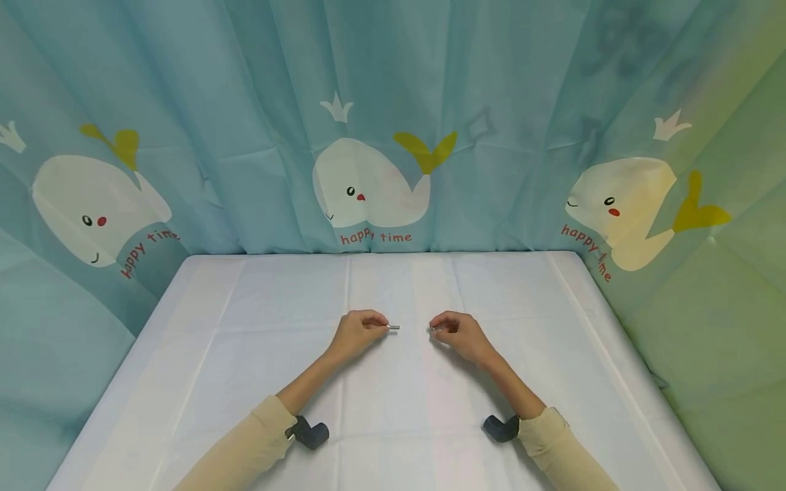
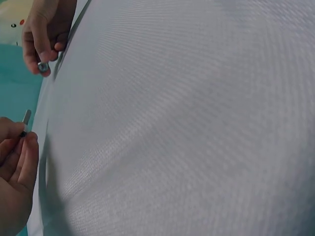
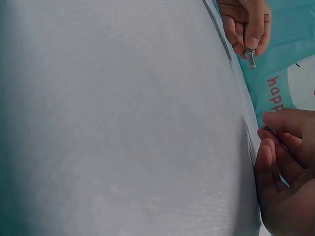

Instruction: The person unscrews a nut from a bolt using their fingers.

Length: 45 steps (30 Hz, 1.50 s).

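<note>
The left hand [image 1: 358, 332] pinched a small metal bolt [image 1: 394, 327] between thumb and fingertips, its shaft pointing toward three o'clock. Just beside it, at three o'clock, the right hand [image 1: 459, 333] had its fingers curled on a tiny metal piece, probably a nut [image 2: 43, 66], too small to tell for sure. The two parts were near but apart, above the middle of the white-clothed counter [image 1: 258, 354]. At twelve o'clock hung a teal whale curtain [image 1: 368, 136].
</note>
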Motion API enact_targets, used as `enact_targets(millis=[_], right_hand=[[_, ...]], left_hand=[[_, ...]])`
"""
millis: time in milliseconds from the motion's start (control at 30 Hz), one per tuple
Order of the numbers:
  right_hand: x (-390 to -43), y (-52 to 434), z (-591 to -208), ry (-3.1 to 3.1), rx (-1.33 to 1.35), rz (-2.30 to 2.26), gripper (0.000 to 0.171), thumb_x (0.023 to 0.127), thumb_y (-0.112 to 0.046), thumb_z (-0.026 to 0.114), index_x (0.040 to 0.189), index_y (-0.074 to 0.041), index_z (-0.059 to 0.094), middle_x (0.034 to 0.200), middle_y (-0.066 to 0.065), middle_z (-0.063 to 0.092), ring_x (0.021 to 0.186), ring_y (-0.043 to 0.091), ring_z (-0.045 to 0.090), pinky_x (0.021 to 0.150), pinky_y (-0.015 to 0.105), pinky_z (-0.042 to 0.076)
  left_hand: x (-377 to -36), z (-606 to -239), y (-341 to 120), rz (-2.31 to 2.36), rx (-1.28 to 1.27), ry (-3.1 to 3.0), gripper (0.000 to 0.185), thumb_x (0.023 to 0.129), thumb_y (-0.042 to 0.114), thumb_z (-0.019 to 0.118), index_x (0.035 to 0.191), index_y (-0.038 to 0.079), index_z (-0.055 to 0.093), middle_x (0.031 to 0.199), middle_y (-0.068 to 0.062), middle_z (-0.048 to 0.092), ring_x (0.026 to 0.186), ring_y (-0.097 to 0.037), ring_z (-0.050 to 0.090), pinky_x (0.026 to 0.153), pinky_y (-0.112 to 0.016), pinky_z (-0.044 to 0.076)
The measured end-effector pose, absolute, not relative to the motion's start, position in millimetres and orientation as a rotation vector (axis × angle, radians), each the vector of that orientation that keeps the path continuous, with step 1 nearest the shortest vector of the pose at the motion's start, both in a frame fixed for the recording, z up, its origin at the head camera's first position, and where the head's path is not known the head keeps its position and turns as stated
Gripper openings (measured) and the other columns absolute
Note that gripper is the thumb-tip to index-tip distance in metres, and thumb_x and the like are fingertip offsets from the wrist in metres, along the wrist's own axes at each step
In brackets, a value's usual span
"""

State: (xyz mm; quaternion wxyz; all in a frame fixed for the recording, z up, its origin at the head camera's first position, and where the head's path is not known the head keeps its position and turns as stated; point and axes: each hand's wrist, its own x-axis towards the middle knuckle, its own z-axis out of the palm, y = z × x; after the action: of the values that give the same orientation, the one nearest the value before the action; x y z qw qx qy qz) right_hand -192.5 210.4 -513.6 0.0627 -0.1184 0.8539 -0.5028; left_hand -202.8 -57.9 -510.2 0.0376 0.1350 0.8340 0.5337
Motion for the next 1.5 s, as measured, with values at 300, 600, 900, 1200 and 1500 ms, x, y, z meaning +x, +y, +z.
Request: enact_targets(millis=[300,600,900,1200,1500], right_hand=[[-197,210,-521,2.648,-0.39,-1.418,0.014,0.089,-0.004,0.071,0.101,-0.01,0.074,0.083,-0.003,0.065,0.074,0.015,0.058,0.067,0.03,0.049],[-197,204,-517,2.725,-0.456,-1.304,0.013,0.088,-0.001,0.07,0.097,-0.009,0.073,0.081,-0.005,0.064,0.073,0.011,0.056,0.067,0.029,0.048],[-197,200,-515,2.78,-0.523,-1.276,0.013,0.087,0.0,0.071,0.096,-0.009,0.073,0.091,-0.003,0.065,0.08,0.011,0.06,0.073,0.032,0.052],[-200,196,-516,2.829,-0.515,-1.197,0.012,0.087,-0.002,0.071,0.097,-0.009,0.073,0.092,-0.002,0.064,0.081,0.012,0.058,0.073,0.032,0.051],[-202,194,-513,2.831,-0.487,-1.15,0.01,0.087,-0.004,0.072,0.095,-0.01,0.074,0.093,-0.001,0.065,0.082,0.012,0.059,0.075,0.032,0.051]], left_hand=[[-203,-516,-58,1.613,0.432,2.58,0.004,0.086,0.003,0.076,0.091,0.004,0.076,0.086,-0.005,0.074,0.078,-0.017,0.071,0.071,-0.03,0.057],[-206,-519,-57,1.603,0.45,2.591,0.005,0.085,0.001,0.076,0.09,0.003,0.076,0.081,-0.004,0.073,0.072,-0.013,0.069,0.066,-0.024,0.055],[-209,-521,-57,1.57,0.499,2.621,0.005,0.085,0.001,0.077,0.089,0.003,0.075,0.079,-0.002,0.072,0.07,-0.01,0.066,0.065,-0.025,0.054],[-209,-520,-57,1.551,0.503,2.619,0.005,0.085,-0.001,0.076,0.089,0.001,0.075,0.077,-0.001,0.071,0.069,-0.01,0.065,0.064,-0.024,0.054],[-211,-520,-56,1.531,0.506,2.622,0.004,0.085,0.0,0.076,0.089,0.001,0.075,0.077,0.0,0.07,0.069,-0.009,0.064,0.064,-0.023,0.053]])
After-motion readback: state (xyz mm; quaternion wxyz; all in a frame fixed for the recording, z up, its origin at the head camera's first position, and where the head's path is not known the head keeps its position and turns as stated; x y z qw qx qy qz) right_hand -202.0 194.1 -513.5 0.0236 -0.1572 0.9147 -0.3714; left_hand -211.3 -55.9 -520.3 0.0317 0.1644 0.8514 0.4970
